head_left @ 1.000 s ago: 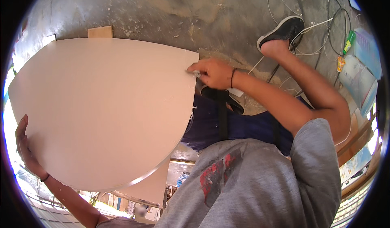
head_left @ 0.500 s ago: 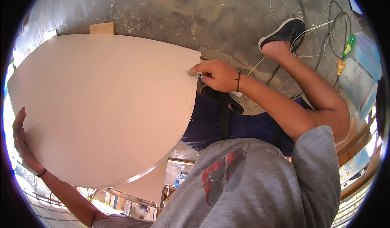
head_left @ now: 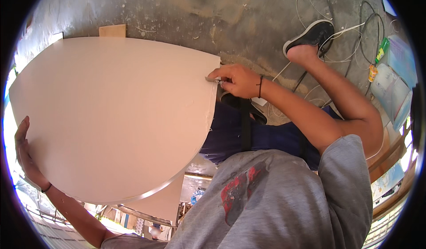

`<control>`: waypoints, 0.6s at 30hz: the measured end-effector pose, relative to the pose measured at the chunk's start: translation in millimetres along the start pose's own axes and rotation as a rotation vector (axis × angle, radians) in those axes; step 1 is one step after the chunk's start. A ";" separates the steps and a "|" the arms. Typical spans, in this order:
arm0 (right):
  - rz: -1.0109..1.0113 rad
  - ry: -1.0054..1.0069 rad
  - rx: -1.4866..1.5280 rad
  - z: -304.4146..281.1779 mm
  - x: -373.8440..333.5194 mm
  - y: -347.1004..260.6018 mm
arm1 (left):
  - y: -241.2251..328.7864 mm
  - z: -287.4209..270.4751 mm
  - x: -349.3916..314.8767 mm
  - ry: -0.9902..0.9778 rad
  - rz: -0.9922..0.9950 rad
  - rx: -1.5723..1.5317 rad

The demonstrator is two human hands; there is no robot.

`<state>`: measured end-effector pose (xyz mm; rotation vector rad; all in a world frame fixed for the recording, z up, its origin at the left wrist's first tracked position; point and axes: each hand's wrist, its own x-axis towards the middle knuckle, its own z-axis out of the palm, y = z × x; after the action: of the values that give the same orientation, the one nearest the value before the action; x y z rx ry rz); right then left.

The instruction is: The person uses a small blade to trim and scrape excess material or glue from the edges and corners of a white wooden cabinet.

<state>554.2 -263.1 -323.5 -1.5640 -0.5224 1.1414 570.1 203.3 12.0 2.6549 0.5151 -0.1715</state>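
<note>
Grey concrete makes the floor (head_left: 248, 9), the largest thing here. Over it, on the person's left side, is the main piece of the work: a big pale panel (head_left: 115, 116) with curved sides and a corner at its upper right. The grey shirt (head_left: 297, 191) fills much of the lower part of the view. A light wooden board (head_left: 112, 31) shows a little beyond the panel's far edge.

The left hand (head_left: 27, 153) rests against the panel's left rim; its fingers are stretched out and are not closed round any tool. The right hand (head_left: 239, 81) is at the panel's right edge, just below that corner. Its fingers are pinched together on a thin metal blade (head_left: 212, 79), which lies across this edge.

Compared with one second ago, the blade shows more clearly under the fingertips, but both hands have kept almost the same places on the panel. I judge from this that the panel is well steadied and the work stays near this corner. The smallest thing, a pale curl (head_left: 211, 129), is at the same edge, nearer to the person.
</note>
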 end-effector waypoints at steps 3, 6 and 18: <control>-0.242 0.074 0.006 1.2 -2.3 -7.3 | 5.3 2.0 -0.7 -0.003 -0.108 -0.104; -0.103 0.011 0.023 1.1 0.7 -2.8 | 4.5 2.3 -0.2 0.011 -0.068 -0.017; -0.178 0.021 -0.007 0.3 -7.4 -23.2 | 1.0 0.3 -2.6 -0.017 -0.033 0.043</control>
<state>555.9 -261.3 -299.3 -1.5020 -0.6382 0.9879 568.0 201.5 12.6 2.6857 0.5556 -0.2179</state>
